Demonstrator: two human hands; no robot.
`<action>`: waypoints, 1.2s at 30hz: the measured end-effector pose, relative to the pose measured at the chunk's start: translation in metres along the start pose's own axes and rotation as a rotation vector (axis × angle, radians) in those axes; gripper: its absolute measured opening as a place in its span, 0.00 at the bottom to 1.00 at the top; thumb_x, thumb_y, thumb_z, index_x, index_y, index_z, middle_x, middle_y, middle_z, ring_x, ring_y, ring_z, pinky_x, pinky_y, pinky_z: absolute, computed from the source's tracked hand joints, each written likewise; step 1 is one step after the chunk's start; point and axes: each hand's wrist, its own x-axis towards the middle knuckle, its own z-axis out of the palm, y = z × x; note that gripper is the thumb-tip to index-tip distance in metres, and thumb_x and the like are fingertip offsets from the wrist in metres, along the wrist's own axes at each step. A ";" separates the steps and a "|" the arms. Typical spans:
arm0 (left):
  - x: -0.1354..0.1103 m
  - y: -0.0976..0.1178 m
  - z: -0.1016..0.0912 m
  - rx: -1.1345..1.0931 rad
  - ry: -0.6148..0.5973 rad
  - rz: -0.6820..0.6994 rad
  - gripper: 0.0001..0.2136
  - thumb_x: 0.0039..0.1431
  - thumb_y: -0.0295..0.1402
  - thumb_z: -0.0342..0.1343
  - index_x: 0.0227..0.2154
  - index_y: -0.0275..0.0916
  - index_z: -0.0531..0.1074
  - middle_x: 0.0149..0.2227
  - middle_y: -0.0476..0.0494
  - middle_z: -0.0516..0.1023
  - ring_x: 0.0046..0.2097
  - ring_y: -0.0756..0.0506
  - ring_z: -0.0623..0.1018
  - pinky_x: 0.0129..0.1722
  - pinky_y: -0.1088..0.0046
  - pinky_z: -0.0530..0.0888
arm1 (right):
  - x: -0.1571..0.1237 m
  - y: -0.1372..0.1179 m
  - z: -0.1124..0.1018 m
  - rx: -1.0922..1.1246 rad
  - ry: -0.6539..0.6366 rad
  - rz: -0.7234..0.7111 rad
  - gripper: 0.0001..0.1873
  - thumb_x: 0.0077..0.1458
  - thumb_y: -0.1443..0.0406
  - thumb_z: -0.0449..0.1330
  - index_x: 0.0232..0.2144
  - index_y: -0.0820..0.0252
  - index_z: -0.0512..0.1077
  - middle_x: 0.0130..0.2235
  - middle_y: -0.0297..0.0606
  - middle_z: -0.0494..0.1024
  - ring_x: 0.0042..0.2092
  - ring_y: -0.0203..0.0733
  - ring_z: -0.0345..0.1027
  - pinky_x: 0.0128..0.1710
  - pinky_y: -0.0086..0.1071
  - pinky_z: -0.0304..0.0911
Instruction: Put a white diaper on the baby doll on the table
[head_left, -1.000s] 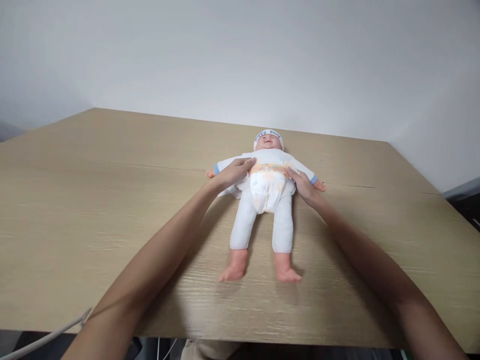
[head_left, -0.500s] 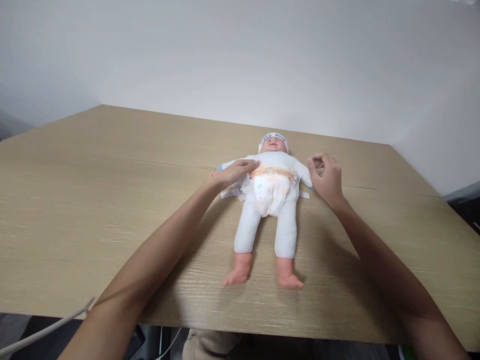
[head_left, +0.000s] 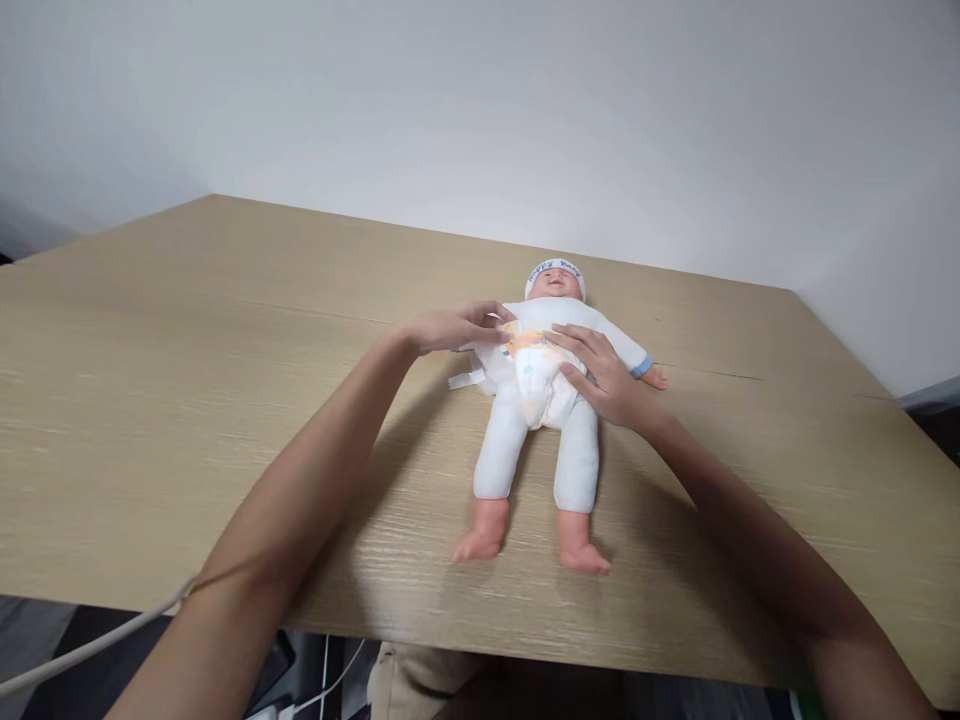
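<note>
Head view: a pale wall (head_left: 480,100), one wooden table (head_left: 187,400), one doll (head_left: 559,312), one diaper (head_left: 536,372), two hands.
Behind the tabletop, crossed by a thin seam, the wall rises plain; the doll lies face-up right of centre, both feet toward the person, one sleeve showing, the other arm hidden behind the left hand (head_left: 466,326). The diaper sits around its hips. The right hand (head_left: 606,378) rests across the diaper's front, fingers spread, covering part of it; the left's fingers curl at its waistband, whether pinching I cannot tell. One pale cable (head_left: 97,637) passes the near edge by the left forearm; one white tab (head_left: 466,379) sticks out below the left hand.
</note>
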 end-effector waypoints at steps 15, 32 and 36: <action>0.000 0.034 0.085 0.595 0.167 0.467 0.19 0.76 0.44 0.48 0.59 0.44 0.77 0.58 0.37 0.79 0.59 0.31 0.70 0.64 0.46 0.64 | -0.055 0.026 0.002 -0.023 0.277 0.253 0.20 0.73 0.51 0.60 0.60 0.49 0.78 0.60 0.46 0.83 0.61 0.58 0.76 0.65 0.56 0.70; 0.042 0.065 0.137 0.923 0.203 0.429 0.13 0.65 0.42 0.62 0.44 0.40 0.83 0.51 0.34 0.82 0.56 0.28 0.72 0.58 0.46 0.66 | -0.083 0.046 0.001 -0.040 0.314 0.606 0.15 0.64 0.49 0.64 0.37 0.53 0.77 0.31 0.37 0.80 0.36 0.50 0.75 0.45 0.45 0.71; 0.044 0.060 0.142 0.933 0.239 0.425 0.15 0.62 0.45 0.64 0.43 0.40 0.84 0.51 0.33 0.82 0.55 0.28 0.72 0.55 0.46 0.66 | -0.081 0.046 0.002 -0.001 0.321 0.711 0.16 0.59 0.48 0.67 0.36 0.52 0.75 0.29 0.34 0.77 0.32 0.47 0.72 0.40 0.41 0.66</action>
